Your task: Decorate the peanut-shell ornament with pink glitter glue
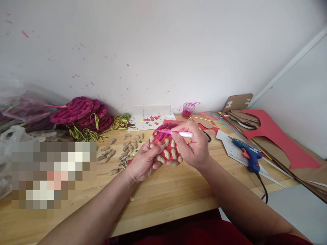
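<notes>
My left hand (145, 160) grips the lower left edge of a red round card covered in peanuts (167, 153), its thumb pressed on the front. The upper peanuts are coloured magenta; the lower ones are plain tan. My right hand (192, 144) pinches a paintbrush (186, 134) with a white handle and a pink-stained front end. The brush tip touches or hovers just over the magenta peanuts near the card's top. Loose peanuts (130, 146) lie on the wooden table, left of the card.
Stacked magenta peanut discs (81, 112) stand at the back left beside plastic bags (20, 105). A cup of magenta paint (188, 109) is by the wall. To the right lie a blue glue gun (251, 158) with its cord and red card offcuts (278, 139). Star stickers (152, 119) rest on white paper.
</notes>
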The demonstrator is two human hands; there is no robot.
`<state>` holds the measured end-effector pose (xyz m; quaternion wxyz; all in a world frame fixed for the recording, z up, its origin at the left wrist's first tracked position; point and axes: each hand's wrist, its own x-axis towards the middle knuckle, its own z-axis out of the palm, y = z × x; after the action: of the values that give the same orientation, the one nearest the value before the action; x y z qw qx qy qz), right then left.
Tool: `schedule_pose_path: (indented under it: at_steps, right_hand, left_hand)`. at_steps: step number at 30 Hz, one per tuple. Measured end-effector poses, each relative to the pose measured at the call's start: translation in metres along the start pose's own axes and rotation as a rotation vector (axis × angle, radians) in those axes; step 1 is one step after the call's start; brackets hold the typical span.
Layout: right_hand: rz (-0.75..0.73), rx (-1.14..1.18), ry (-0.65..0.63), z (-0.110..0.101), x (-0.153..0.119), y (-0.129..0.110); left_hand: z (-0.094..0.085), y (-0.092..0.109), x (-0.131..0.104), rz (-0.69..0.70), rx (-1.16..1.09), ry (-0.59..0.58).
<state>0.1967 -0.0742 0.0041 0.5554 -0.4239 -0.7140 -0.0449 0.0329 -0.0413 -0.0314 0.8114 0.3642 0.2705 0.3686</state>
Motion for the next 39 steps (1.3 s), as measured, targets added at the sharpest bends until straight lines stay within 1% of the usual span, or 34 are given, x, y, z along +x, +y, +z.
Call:
schedule_pose_path:
  at_steps: [3,8,12,17,21,25,29,34,39]
  right_hand:
    - [-0.004,-0.003,-0.025,0.0001,-0.0004,0.0006]
    - [0.007,0.012,-0.002,0.0002,-0.0004,0.0008]
    - [-0.006,0.027,-0.032,0.0007,-0.0003,0.0003]
    - [0.035,0.018,0.004,0.0001,0.0,0.003]
    - [0.019,0.009,-0.018,-0.0002,0.0005,0.0031]
    - [0.032,0.008,0.013,0.0001,0.0006,0.0033]
    - [0.0,0.024,-0.021,0.0005,0.0003,0.002]
    - [-0.005,-0.011,-0.021,-0.0003,0.0006,0.0001]
    - [-0.047,-0.018,-0.072,0.0014,-0.0001,-0.0015]
  left_hand:
    - [0.0006,0.0,0.0,0.003,0.002,0.006]
    - [0.0017,0.0004,-0.0016,-0.003,0.008,0.013]
    - [0.002,0.0005,-0.0018,-0.002,0.004,0.017]
    - [0.0018,0.0002,-0.0013,0.006,0.009,0.004]
    - [0.0016,-0.0006,-0.001,0.003,0.014,-0.003]
    - [0.0013,-0.0012,-0.0003,0.005,0.012,-0.006]
    - [0.0006,-0.0015,0.0001,0.007,0.017,-0.011]
    - [0.0006,-0.0011,0.0005,0.013,0.021,-0.009]
    - [0.0014,-0.0006,0.0004,0.015,0.023,0.001]
